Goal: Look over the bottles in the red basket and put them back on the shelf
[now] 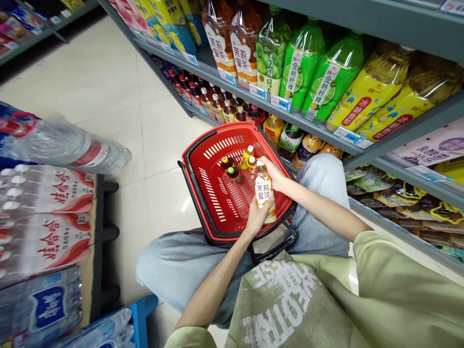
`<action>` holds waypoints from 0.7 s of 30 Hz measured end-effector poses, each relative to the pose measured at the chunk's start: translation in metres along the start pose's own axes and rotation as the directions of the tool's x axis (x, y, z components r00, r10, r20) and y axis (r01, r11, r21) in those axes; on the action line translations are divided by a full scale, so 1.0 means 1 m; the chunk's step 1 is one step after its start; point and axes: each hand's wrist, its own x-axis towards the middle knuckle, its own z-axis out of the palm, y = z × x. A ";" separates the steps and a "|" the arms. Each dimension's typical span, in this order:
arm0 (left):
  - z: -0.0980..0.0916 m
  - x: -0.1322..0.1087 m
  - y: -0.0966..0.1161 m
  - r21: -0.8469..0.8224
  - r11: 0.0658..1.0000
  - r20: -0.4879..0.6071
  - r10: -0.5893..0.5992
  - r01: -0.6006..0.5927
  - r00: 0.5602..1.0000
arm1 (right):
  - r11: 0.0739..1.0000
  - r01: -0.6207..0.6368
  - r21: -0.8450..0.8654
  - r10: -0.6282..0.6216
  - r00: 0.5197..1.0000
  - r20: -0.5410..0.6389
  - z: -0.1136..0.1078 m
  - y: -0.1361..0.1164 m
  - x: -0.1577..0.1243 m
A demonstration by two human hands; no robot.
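Note:
A small bottle of amber tea with a white label (264,192) is held over a red plastic shopping basket (203,181). My left hand (256,217) grips its lower end and my right hand (272,173) wraps round its top. Inside the basket stand several small bottles (237,166), some with yellow caps, some with green. The basket rests on the floor between my knees, which are in pale jeans (319,169).
Grey shelves (326,130) on the right carry large green, orange and yellow drink bottles above and small bottles below. Shrink-wrapped packs of water bottles (43,212) are stacked on the left. Pale floor tiles (108,87) stretch ahead down the aisle.

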 end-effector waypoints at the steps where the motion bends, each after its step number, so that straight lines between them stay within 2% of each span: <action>1: 0.000 0.000 -0.001 -0.003 1.000 0.011 0.003 -0.003 1.000 | 1.000 -0.006 0.002 0.006 1.000 -0.001 0.000 0.000 0.000; 15: -0.003 -0.002 0.001 -0.045 0.999 0.101 0.015 -0.010 0.995 | 1.000 -0.025 0.011 0.025 1.000 -0.005 -0.002 0.000 0.003; 18: -0.003 0.001 -0.004 -0.119 0.992 0.114 -0.031 0.044 0.993 | 1.000 -0.016 0.013 0.016 1.000 -0.019 -0.001 0.000 0.003; 21: -0.004 0.002 -0.007 -0.197 0.969 0.127 -0.127 0.150 0.984 | 1.000 -0.021 0.004 0.021 0.998 -0.055 0.001 -0.001 0.000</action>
